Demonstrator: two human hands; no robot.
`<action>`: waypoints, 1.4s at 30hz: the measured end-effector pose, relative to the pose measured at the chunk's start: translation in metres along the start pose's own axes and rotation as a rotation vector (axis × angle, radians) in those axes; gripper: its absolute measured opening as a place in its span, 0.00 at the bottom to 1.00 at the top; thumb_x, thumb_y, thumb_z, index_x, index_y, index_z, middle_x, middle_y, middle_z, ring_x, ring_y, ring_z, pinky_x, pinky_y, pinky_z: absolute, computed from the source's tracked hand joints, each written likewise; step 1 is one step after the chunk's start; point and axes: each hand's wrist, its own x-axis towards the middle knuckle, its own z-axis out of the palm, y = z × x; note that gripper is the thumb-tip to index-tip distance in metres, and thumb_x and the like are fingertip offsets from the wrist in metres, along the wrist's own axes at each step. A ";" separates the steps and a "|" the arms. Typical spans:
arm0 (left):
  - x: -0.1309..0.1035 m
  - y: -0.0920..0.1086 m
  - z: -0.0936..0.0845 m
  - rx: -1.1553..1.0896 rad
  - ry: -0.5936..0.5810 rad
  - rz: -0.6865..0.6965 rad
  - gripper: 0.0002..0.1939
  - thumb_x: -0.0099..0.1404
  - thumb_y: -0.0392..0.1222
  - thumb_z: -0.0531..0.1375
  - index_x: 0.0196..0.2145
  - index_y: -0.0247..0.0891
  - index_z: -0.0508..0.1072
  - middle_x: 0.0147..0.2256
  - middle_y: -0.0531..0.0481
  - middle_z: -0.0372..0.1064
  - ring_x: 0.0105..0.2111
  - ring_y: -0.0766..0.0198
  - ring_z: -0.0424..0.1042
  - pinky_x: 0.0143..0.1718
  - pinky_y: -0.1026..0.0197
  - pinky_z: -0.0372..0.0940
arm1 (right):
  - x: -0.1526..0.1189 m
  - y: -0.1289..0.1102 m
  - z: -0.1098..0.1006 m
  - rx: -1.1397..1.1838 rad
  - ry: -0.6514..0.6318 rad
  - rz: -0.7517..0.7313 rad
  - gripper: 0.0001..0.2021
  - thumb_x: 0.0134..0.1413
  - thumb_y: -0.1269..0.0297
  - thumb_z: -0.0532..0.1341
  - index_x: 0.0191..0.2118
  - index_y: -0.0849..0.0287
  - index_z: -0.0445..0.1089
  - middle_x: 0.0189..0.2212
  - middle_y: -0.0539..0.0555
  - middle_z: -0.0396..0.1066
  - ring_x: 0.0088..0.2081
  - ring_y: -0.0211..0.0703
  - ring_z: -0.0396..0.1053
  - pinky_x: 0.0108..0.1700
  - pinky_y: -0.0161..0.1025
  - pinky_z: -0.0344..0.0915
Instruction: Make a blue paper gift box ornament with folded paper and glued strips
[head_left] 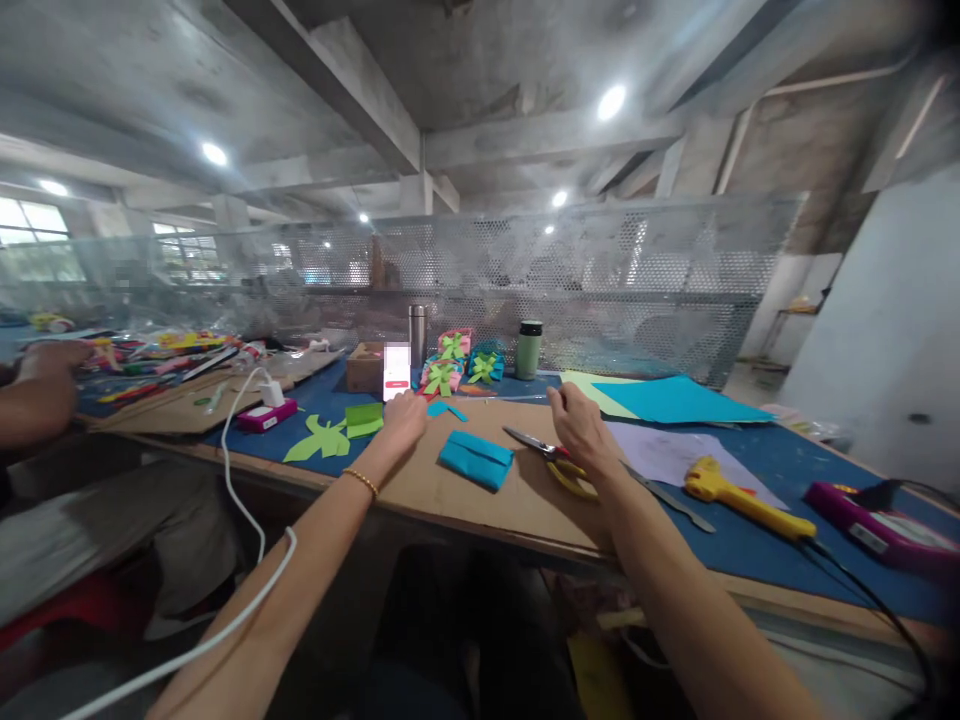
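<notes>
My left hand [405, 425] is closed at the far left part of the cardboard sheet [420, 490], right at the foot of an upright phone [397, 370] with a lit screen. Whether its fingers touch the phone is hidden. Over the cardboard's right side, my right hand [583, 425] has its fingers curled, and what they hold, if anything, does not show. Just left of it lie scissors [574, 480] with yellow handles. Between the hands rests a folded blue packet [476, 460], with small blue scraps [448, 410] behind it.
Right: yellow glue gun [750, 508], metal blade-like tool [679, 503], purple sheet [675, 455], blue sheet [682, 398], magenta device [874, 525]. Left: green cutouts [319, 440], charger [271, 392] with white cable. Behind: green tumbler [529, 352], steel flask [418, 335], paper flowers [442, 373]. A co-worker's arm [37, 400] is far left.
</notes>
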 end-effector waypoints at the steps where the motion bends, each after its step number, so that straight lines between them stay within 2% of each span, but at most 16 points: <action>1: 0.002 -0.008 0.005 0.033 -0.022 -0.026 0.13 0.64 0.39 0.61 0.42 0.29 0.77 0.46 0.29 0.74 0.49 0.45 0.72 0.46 0.56 0.65 | -0.002 0.003 -0.003 0.021 0.001 0.016 0.11 0.62 0.60 0.51 0.29 0.55 0.63 0.24 0.54 0.68 0.26 0.43 0.61 0.31 0.38 0.51; 4: 0.002 -0.019 0.019 0.091 -0.051 -0.051 0.13 0.65 0.39 0.59 0.42 0.27 0.78 0.44 0.28 0.75 0.47 0.45 0.74 0.43 0.56 0.65 | -0.010 0.009 -0.019 0.049 -0.054 -0.001 0.12 0.62 0.60 0.50 0.29 0.55 0.63 0.25 0.53 0.69 0.27 0.43 0.62 0.31 0.37 0.52; 8: 0.000 -0.017 0.030 0.141 -0.021 -0.043 0.16 0.68 0.32 0.51 0.43 0.25 0.78 0.43 0.27 0.75 0.46 0.44 0.74 0.43 0.54 0.64 | -0.035 -0.001 -0.039 -0.033 -0.243 -0.177 0.19 0.65 0.56 0.52 0.23 0.56 0.63 0.22 0.51 0.66 0.26 0.41 0.61 0.30 0.37 0.50; 10: -0.001 -0.014 0.032 0.154 0.007 -0.031 0.19 0.68 0.29 0.48 0.43 0.26 0.78 0.42 0.29 0.75 0.46 0.45 0.73 0.43 0.53 0.63 | -0.052 -0.018 -0.043 -0.060 -0.343 -0.300 0.17 0.66 0.58 0.53 0.27 0.57 0.66 0.25 0.52 0.68 0.28 0.40 0.63 0.31 0.37 0.51; 12: -0.003 -0.013 0.032 0.162 0.048 -0.024 0.20 0.68 0.29 0.46 0.43 0.27 0.78 0.42 0.29 0.75 0.46 0.44 0.72 0.43 0.51 0.62 | -0.068 -0.038 -0.043 -0.056 -0.433 -0.447 0.08 0.64 0.59 0.58 0.37 0.58 0.69 0.34 0.53 0.71 0.33 0.41 0.67 0.34 0.36 0.53; 13: -0.005 -0.013 0.033 0.165 0.071 -0.022 0.20 0.68 0.29 0.46 0.44 0.27 0.77 0.43 0.30 0.74 0.47 0.44 0.72 0.43 0.51 0.62 | -0.074 -0.047 -0.041 -0.073 -0.454 -0.520 0.09 0.62 0.58 0.61 0.42 0.58 0.68 0.39 0.54 0.71 0.36 0.42 0.68 0.35 0.36 0.54; 16: -0.009 -0.019 0.034 0.177 0.228 -0.020 0.21 0.69 0.32 0.45 0.45 0.27 0.76 0.45 0.30 0.72 0.48 0.44 0.69 0.45 0.48 0.59 | -0.083 -0.066 -0.028 -0.203 -0.457 -0.636 0.20 0.54 0.54 0.68 0.47 0.59 0.65 0.44 0.58 0.68 0.41 0.48 0.69 0.38 0.38 0.58; 19: -0.010 -0.026 0.037 0.185 0.444 -0.003 0.20 0.69 0.35 0.46 0.42 0.27 0.77 0.44 0.30 0.72 0.45 0.43 0.68 0.43 0.48 0.56 | -0.077 -0.069 -0.011 -0.295 -0.470 -0.615 0.22 0.53 0.55 0.70 0.47 0.60 0.64 0.45 0.58 0.67 0.42 0.50 0.68 0.40 0.41 0.60; 23: -0.006 -0.031 0.041 0.157 0.554 0.018 0.19 0.69 0.36 0.47 0.38 0.30 0.77 0.41 0.32 0.72 0.42 0.44 0.67 0.40 0.49 0.54 | -0.058 -0.063 0.012 -0.302 -0.478 -0.540 0.17 0.57 0.61 0.67 0.47 0.61 0.64 0.47 0.59 0.66 0.42 0.49 0.68 0.41 0.41 0.62; 26: -0.005 -0.034 0.044 0.121 0.579 0.013 0.18 0.69 0.37 0.47 0.38 0.30 0.76 0.40 0.32 0.72 0.41 0.45 0.67 0.40 0.49 0.53 | -0.043 -0.054 0.016 -0.230 -0.475 -0.535 0.15 0.59 0.64 0.65 0.48 0.62 0.65 0.49 0.61 0.66 0.45 0.48 0.68 0.44 0.40 0.63; 28: -0.005 -0.036 0.044 0.082 0.592 -0.007 0.17 0.69 0.37 0.48 0.37 0.31 0.76 0.39 0.33 0.72 0.42 0.45 0.67 0.40 0.49 0.54 | -0.035 -0.044 0.005 -0.190 -0.446 -0.523 0.15 0.61 0.64 0.63 0.51 0.62 0.65 0.50 0.62 0.66 0.48 0.47 0.67 0.47 0.39 0.63; 30: -0.005 -0.038 0.045 0.026 0.605 -0.031 0.16 0.68 0.37 0.49 0.37 0.32 0.76 0.40 0.34 0.72 0.43 0.45 0.67 0.42 0.49 0.54 | -0.033 -0.027 -0.014 -0.242 -0.414 -0.439 0.13 0.65 0.63 0.60 0.51 0.63 0.67 0.48 0.62 0.68 0.47 0.47 0.68 0.47 0.39 0.62; 33: -0.004 -0.039 0.044 -0.056 0.629 -0.094 0.15 0.67 0.39 0.50 0.37 0.32 0.76 0.41 0.33 0.71 0.44 0.44 0.66 0.43 0.49 0.56 | -0.040 0.002 -0.045 -0.489 -0.506 -0.316 0.11 0.64 0.60 0.60 0.42 0.63 0.73 0.42 0.63 0.73 0.44 0.50 0.70 0.42 0.39 0.61; 35: -0.003 -0.039 0.044 -0.094 0.648 -0.138 0.15 0.65 0.40 0.50 0.38 0.31 0.75 0.42 0.32 0.71 0.45 0.44 0.66 0.43 0.50 0.57 | -0.049 0.018 -0.057 -0.575 -0.558 -0.256 0.13 0.64 0.57 0.59 0.41 0.62 0.74 0.40 0.62 0.75 0.42 0.49 0.72 0.38 0.37 0.59; 39: -0.002 -0.039 0.044 -0.153 0.686 -0.129 0.13 0.64 0.40 0.51 0.37 0.33 0.74 0.41 0.34 0.71 0.44 0.45 0.67 0.43 0.50 0.58 | -0.059 0.032 -0.050 -0.561 -0.578 -0.286 0.13 0.64 0.57 0.59 0.43 0.62 0.73 0.41 0.60 0.76 0.39 0.45 0.72 0.34 0.36 0.56; 42: -0.002 -0.040 0.044 -0.176 0.704 -0.071 0.13 0.65 0.40 0.51 0.36 0.34 0.74 0.40 0.35 0.71 0.44 0.45 0.67 0.44 0.50 0.58 | -0.046 0.036 -0.033 -0.564 -0.548 -0.365 0.13 0.66 0.57 0.57 0.43 0.63 0.72 0.39 0.61 0.76 0.38 0.45 0.71 0.35 0.37 0.55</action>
